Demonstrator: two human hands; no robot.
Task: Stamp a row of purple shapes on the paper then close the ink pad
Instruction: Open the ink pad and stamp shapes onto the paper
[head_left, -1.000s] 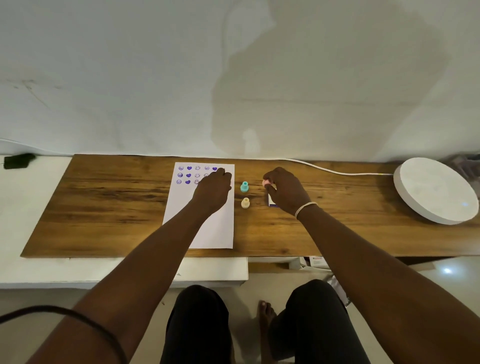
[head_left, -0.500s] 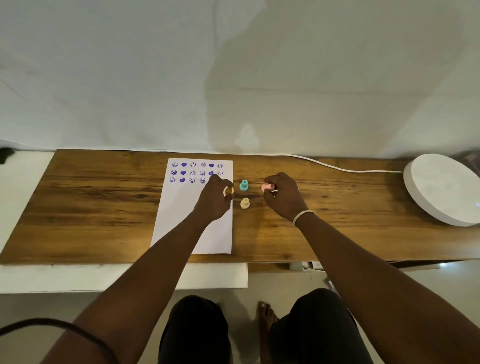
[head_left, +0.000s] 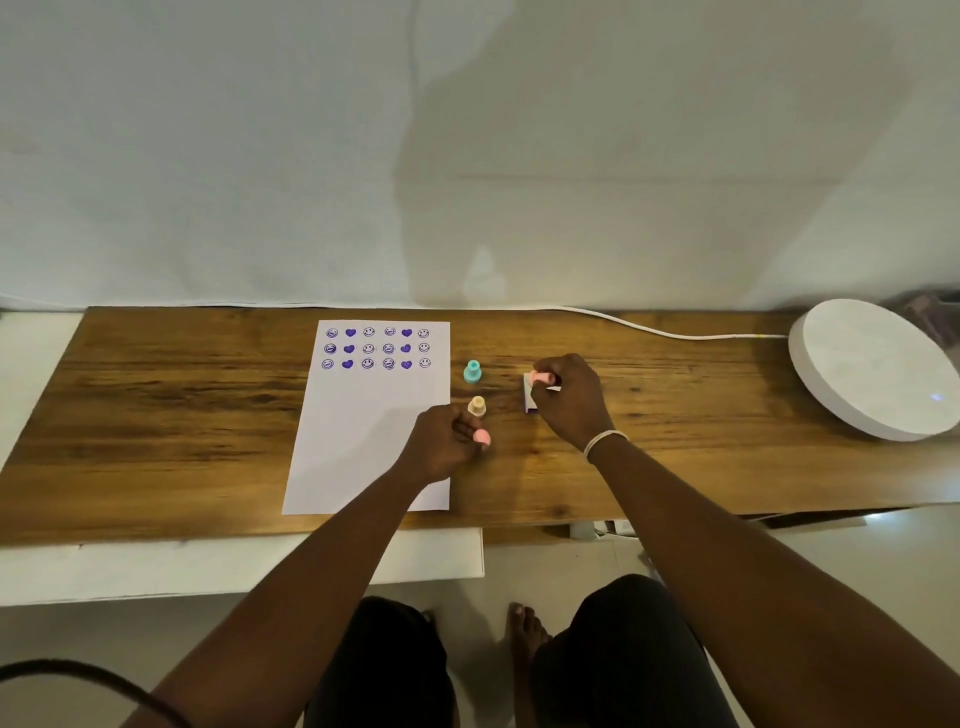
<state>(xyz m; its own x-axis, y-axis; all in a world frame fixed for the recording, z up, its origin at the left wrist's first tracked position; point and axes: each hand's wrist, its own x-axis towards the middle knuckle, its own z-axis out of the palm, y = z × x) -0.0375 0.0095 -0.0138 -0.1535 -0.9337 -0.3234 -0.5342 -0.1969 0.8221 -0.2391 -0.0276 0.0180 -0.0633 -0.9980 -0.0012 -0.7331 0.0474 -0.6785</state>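
Ink pad (head_left: 531, 397), centre frame right of the paper (head_left: 363, 415), mostly hidden under right hand (head_left: 569, 397); only a white-and-purple edge shows, can't tell if lid is on. Right hand grips the pad plus a pink stamp (head_left: 542, 378) at its top. Left hand (head_left: 441, 441) pinches a second pink stamp (head_left: 483, 438) at the paper's right edge. Teal stamp (head_left: 472, 372) and beige stamp (head_left: 477, 406) stand between the hands. Paper: three rows of purple smileys and hearts, no readable text.
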